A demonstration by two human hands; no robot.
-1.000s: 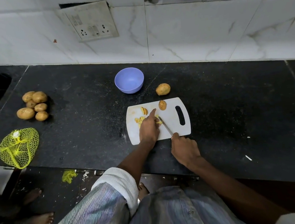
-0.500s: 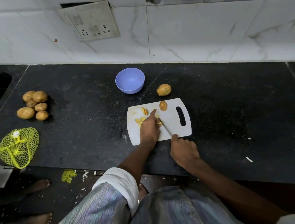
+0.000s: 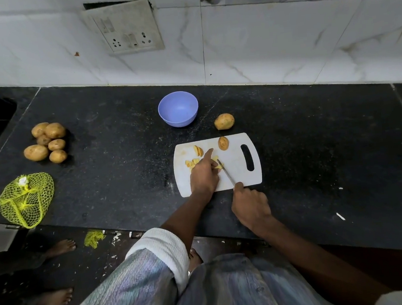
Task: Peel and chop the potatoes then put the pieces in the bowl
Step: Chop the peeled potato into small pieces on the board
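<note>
Right grip (image 3: 249,206) clenched round thin steel knife (image 3: 226,172); left grip (image 3: 204,175) pinning pale wedges (image 3: 216,164) on smooth white board (image 3: 239,173).

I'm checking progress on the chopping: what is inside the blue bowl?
The round blue plastic bowl shows only its bare inner surface; no potato pieces are in it. Nothing covers its inside.

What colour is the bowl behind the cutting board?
The bowl is pale blue-lavender, plain, no pattern; the head view shows it clearly.

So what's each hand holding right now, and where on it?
The right hand grips the knife by its handle, blade over the cutting board. The left hand holds down a potato piece from above, forefinger outstretched.
</note>
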